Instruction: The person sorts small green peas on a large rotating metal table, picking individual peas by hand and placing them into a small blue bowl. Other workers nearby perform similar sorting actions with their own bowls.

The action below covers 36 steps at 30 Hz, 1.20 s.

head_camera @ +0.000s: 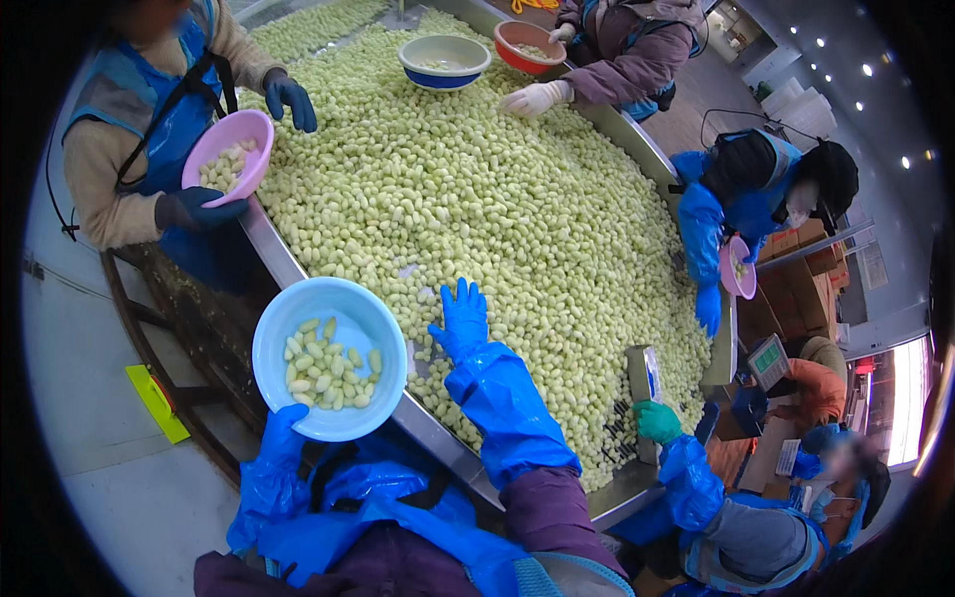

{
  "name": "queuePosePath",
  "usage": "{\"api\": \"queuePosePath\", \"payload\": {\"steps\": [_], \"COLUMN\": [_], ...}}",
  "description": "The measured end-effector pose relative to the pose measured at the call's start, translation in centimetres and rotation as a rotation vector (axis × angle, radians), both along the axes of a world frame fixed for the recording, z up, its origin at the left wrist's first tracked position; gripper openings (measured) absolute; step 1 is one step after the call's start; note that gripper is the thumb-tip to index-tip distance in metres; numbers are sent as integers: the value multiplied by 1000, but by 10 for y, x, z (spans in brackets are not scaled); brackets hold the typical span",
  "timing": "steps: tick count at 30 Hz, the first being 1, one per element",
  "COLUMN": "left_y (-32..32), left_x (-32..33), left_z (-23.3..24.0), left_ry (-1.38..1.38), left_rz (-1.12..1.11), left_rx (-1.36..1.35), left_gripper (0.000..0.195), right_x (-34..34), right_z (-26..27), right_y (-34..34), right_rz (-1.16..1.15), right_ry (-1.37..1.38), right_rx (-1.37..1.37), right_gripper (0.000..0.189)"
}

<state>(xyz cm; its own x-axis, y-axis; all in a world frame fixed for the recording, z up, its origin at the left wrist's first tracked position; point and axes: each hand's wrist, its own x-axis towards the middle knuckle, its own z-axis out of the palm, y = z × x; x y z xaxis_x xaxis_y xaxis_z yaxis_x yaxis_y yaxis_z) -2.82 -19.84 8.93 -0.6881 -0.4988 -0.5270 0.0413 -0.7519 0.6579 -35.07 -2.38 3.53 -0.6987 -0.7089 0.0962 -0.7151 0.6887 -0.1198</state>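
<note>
My left hand [283, 431], in a blue glove, grips the near rim of a light blue plastic basin [380, 317]. Pale green and yellowish oval fruits [332, 369] lie in the bottom of this basin, which is held over the metal side edge [429, 425] of a large sorting table. My right hand [464, 322], also blue-gloved, rests with fingers spread on the near part of a broad heap of pale green oval fruits [477, 201]. It appears to hold nothing, though its palm is hidden. Patches of the table surface show beside it.
At left, a co-worker holds a pink basin [261, 130]. Across the table are a white-and-blue basin [445, 56] and a co-worker's red basin [515, 60]. A green-gloved co-worker's hand [656, 422] touches a metal piece [640, 377] at right. A yellow-green scraper [158, 403] lies below left.
</note>
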Motion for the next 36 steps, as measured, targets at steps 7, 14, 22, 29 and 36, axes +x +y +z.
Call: {"api": "queuePosePath", "payload": {"steps": [7, 14, 22, 29, 36], "left_y": [-15, -27, -30, -29, -28], "left_x": [-3, -12, -12, -16, -14], "left_z": [0, 9, 4, 1, 2], "left_ry": [2, 7, 21, 15, -39], "left_rz": [58, 59, 52, 18, 31], "left_rx": [-38, -37, -29, -54, -21], "left_gripper": [65, 66, 65, 64, 59], "right_x": [-54, -75, -92, -46, -47], "right_z": [-35, -49, 6, -21, -18], "right_y": [-8, 105, 174, 164, 153], "right_rz": [-112, -168, -503, -376, -403], "right_ry": [10, 185, 19, -292, -371], "right_rx": [84, 154, 158, -357, -189], "right_gripper": [64, 55, 57, 72, 65]}}
